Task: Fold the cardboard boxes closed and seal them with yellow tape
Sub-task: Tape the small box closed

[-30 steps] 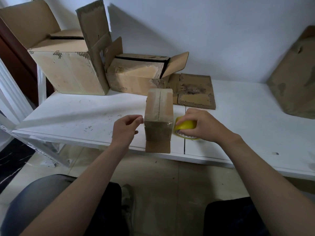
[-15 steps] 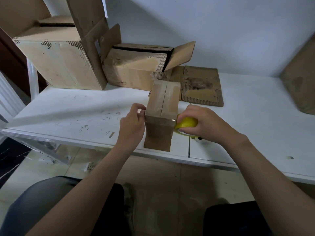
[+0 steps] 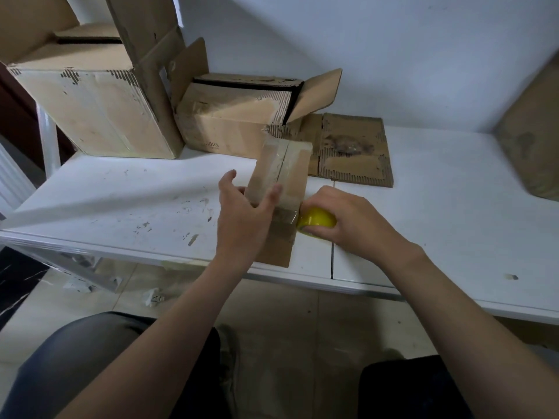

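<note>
Small box [image 3: 290,164] sits between my hands, tape roll [image 3: 316,220] tight against its right near corner.
The box stands at the bench [image 3: 453,207] front edge with its top seam running away from me. My left hand [image 3: 245,216] is spread wide, thumb over the top and fingers down the left face. My right hand [image 3: 354,222] is curled round the yellow roll. A tape band [image 3: 282,214] crosses the near face. Next pull probably wraps up the right side, with my left hand bracing.

Small cardboard box [image 3: 282,173]: flaps closed, centre seam uppermost, standing at the near edge of the worktop [image 3: 447,213]. Yellow tape roll [image 3: 316,219] is just right of it. Large box [image 3: 99,113] and medium box [image 3: 233,125] sit far left, flaps open.
</note>
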Demonstrator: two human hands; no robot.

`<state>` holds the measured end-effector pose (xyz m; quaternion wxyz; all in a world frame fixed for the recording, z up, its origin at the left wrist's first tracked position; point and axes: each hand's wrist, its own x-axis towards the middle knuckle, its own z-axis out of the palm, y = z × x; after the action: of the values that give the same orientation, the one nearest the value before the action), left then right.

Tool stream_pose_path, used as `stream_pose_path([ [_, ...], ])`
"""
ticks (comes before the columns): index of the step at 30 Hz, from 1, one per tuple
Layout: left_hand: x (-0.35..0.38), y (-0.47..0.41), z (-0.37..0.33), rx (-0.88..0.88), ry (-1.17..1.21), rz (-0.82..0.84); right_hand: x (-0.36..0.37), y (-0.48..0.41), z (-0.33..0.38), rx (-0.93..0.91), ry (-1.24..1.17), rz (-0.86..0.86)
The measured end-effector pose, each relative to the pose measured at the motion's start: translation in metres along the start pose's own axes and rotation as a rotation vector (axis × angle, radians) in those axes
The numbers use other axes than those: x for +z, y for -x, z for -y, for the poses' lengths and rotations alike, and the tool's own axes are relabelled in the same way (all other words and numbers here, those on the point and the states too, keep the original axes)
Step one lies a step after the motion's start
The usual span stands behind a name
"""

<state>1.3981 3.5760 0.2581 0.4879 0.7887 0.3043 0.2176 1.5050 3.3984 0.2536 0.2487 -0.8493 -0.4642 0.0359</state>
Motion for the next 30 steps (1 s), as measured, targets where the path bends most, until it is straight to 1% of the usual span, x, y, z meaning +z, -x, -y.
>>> stream_pose_path([
  [2,0.009,0.003,-0.003,0.031,-0.090,-0.003,0.007,0.000,0.006,0.063,-0.073,-0.021],
  [4,0.018,0.004,-0.004,0.051,-0.169,-0.042,0.011,-0.001,0.009,0.089,-0.112,-0.050],
  [7,0.024,0.002,-0.004,0.032,-0.181,-0.070,0.013,0.000,0.006,0.093,-0.112,-0.059],
  [9,0.020,-0.005,-0.003,-0.015,-0.147,-0.076,0.013,0.001,0.004,0.110,-0.126,-0.048],
  [12,0.007,-0.017,0.002,-0.102,-0.007,-0.088,0.014,0.000,0.003,0.127,-0.136,-0.035],
  [16,-0.006,-0.026,0.008,-0.181,0.058,-0.107,0.012,-0.001,0.003,0.111,-0.131,-0.023],
  [18,-0.010,-0.029,0.012,-0.200,0.136,-0.106,0.011,-0.002,0.002,0.108,-0.135,-0.012],
  [20,-0.012,-0.031,0.016,-0.170,0.164,-0.089,0.009,-0.003,0.001,0.109,-0.139,-0.006],
  [22,-0.015,-0.030,0.015,-0.109,0.104,-0.078,0.008,-0.003,0.001,0.105,-0.133,-0.006],
  [25,-0.019,-0.025,0.012,0.033,-0.162,-0.065,0.006,0.000,0.003,0.064,-0.089,-0.010],
  [27,-0.020,-0.020,0.008,0.118,-0.316,-0.018,0.001,0.001,0.004,0.026,-0.071,-0.010],
  [28,-0.019,-0.016,0.007,0.127,-0.348,0.018,-0.002,0.002,0.004,0.013,-0.069,-0.007],
  [30,-0.016,-0.006,0.005,0.086,-0.368,0.096,-0.008,0.002,0.004,-0.006,-0.054,0.007],
])
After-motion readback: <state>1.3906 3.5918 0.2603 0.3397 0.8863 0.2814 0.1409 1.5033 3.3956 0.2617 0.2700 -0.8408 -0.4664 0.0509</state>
